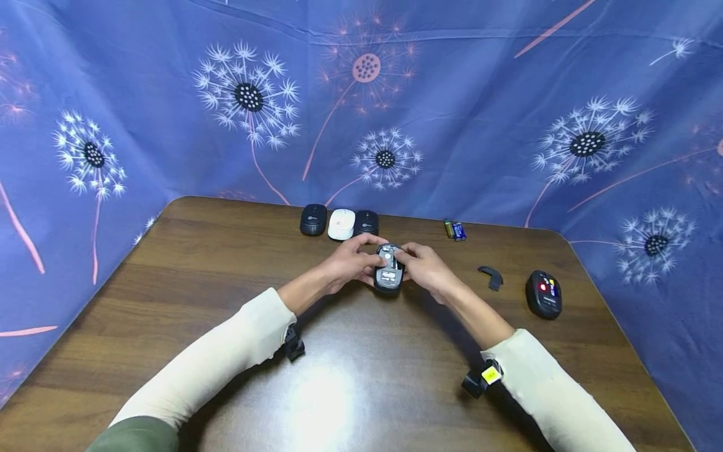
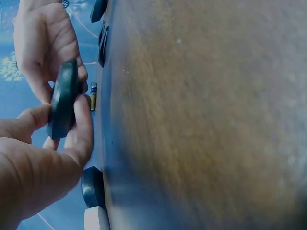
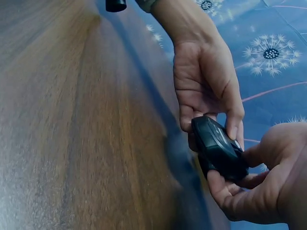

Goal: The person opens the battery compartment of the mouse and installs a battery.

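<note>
A black computer mouse (image 1: 387,279) is held underside up in front of me, over the middle of the table. Its grey base with a white label faces the head camera, and a recess shows open in it. My left hand (image 1: 351,265) grips the mouse's left side, thumb on the underside. From the right, my right hand (image 1: 430,271) holds the other edge, its thumb over the recess. Both wrist views show the dark side of the mouse between the fingers, raised off the wooden table (image 1: 254,263).
Two black mice (image 1: 313,220) and a white mouse (image 1: 341,224) stand in a row at the back edge. Further right lie small batteries (image 1: 455,230), a curved black cover (image 1: 492,278) and an upturned black mouse (image 1: 544,295) with a red light. A blue patterned cloth (image 1: 452,125) hangs behind the table.
</note>
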Motion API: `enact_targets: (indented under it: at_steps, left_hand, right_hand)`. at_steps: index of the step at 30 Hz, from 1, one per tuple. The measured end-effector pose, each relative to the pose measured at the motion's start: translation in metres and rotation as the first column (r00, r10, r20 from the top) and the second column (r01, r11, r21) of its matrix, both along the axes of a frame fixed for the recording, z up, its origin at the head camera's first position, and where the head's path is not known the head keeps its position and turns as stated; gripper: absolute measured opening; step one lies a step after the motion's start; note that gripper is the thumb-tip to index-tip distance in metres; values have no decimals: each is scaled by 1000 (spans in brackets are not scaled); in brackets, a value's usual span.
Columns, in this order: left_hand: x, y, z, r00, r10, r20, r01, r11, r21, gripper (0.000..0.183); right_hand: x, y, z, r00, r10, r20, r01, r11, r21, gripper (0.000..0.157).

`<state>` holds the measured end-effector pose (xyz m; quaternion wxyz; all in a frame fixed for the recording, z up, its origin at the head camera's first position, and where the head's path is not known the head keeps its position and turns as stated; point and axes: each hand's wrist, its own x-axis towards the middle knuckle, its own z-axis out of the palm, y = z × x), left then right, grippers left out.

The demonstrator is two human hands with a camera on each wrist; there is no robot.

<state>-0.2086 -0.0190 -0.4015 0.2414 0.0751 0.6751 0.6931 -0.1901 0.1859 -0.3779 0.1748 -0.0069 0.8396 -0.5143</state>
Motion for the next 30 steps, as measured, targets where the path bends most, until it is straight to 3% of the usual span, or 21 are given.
enact_targets:
  at_steps: [7, 13, 30]
  left_hand:
    - [3, 3, 1, 1000, 11, -11, -11, 999, -46, 50]
    - [6, 8, 0, 998, 60, -2, -60, 996, -60, 42]
    - [10, 23, -6, 994, 100, -40, -104, 989, -109, 37]
  right_hand:
    - [0, 12, -3, 1000, -29, -3, 29, 999, -40, 45]
    - [5, 19, -5, 997, -72, 27, 74, 992, -104, 40]
    - [18, 34, -11, 997, -42, 63, 50, 991, -127, 50]
